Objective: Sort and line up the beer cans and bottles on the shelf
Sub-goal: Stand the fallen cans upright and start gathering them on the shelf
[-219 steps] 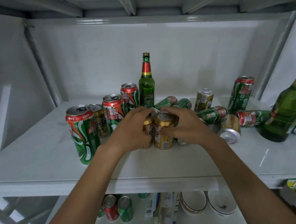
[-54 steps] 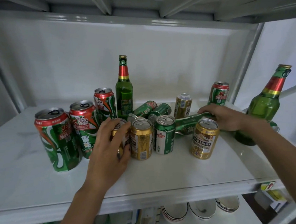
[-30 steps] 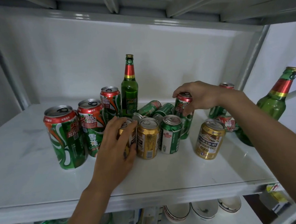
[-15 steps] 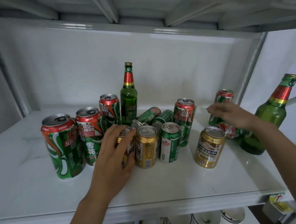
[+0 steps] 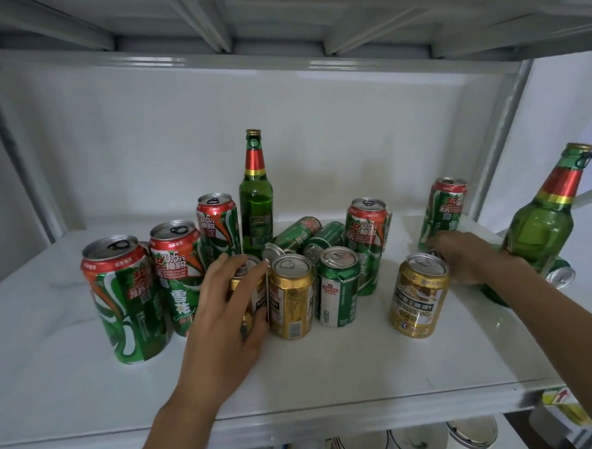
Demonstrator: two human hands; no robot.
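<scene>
The left hand (image 5: 224, 317) reaches forward over the shelf (image 5: 329, 370), and its fingers (image 5: 253, 281) curl around a short gold can (image 5: 248, 288) that stands upright, just beside a second gold can (image 5: 291, 296) and a short green can (image 5: 337, 285). The right hand (image 5: 467, 256) stretches to the right, palm down, behind a lone gold can (image 5: 418, 293). It reaches over a can lying near the big green bottle (image 5: 538, 225); I cannot tell if these fingers grasp it.
</scene>
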